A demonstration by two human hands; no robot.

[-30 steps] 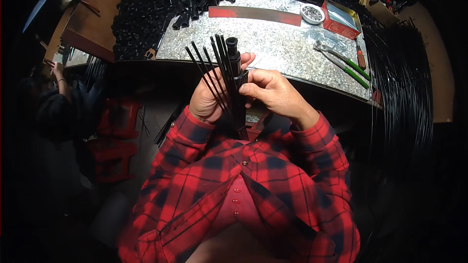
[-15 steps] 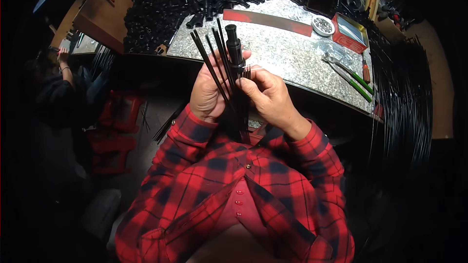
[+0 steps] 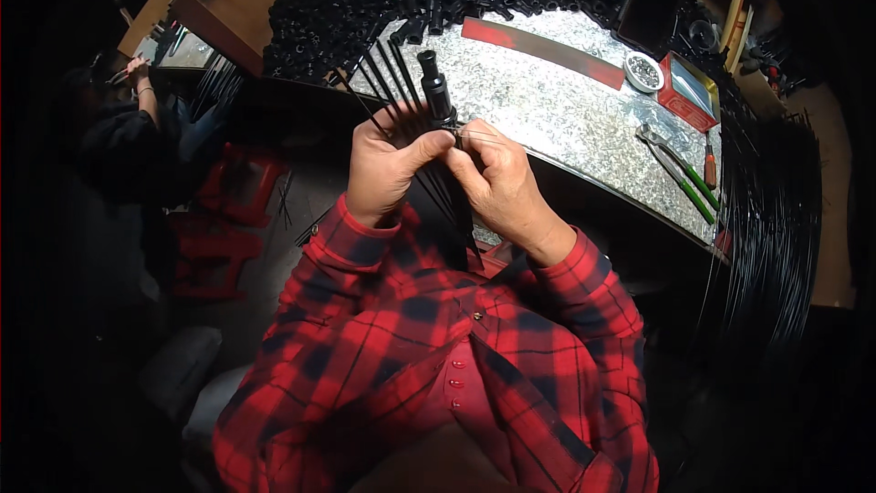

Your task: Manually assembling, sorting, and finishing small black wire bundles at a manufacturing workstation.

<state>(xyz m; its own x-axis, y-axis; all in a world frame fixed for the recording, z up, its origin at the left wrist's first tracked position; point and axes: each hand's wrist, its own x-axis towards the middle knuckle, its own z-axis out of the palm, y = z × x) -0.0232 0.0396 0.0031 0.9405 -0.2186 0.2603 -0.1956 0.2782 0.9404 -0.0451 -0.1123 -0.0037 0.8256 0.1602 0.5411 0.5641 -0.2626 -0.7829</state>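
In front of my chest, a black stepped tubular fitting (image 3: 435,89) points up and away from me, tilted slightly left. Several thin black rods (image 3: 387,75), like umbrella ribs, fan out to its left and run down below my hands. My left hand (image 3: 391,164) is closed around the rods, its thumb pressed near the fitting's lower collar. Close against it, my right hand (image 3: 504,181) pinches at that collar with thumb and forefinger. A thin pale wire (image 3: 485,134) shows by the right fingers. The fingers partly hide the rod ends at the collar.
Beyond my hands is a speckled worktop (image 3: 557,110) with a red-grey strip (image 3: 543,53), a white dish of small metal pieces (image 3: 644,72), a red box (image 3: 689,91), green-handled pincers (image 3: 677,173) and a screwdriver (image 3: 710,162). Black fittings (image 3: 365,0) are heaped behind. Another person's hand (image 3: 138,68) is far left.
The rods have spread into a wider fan left of the fitting. My left thumb has come across to the collar, meeting the right fingers. The whole view has turned slightly.
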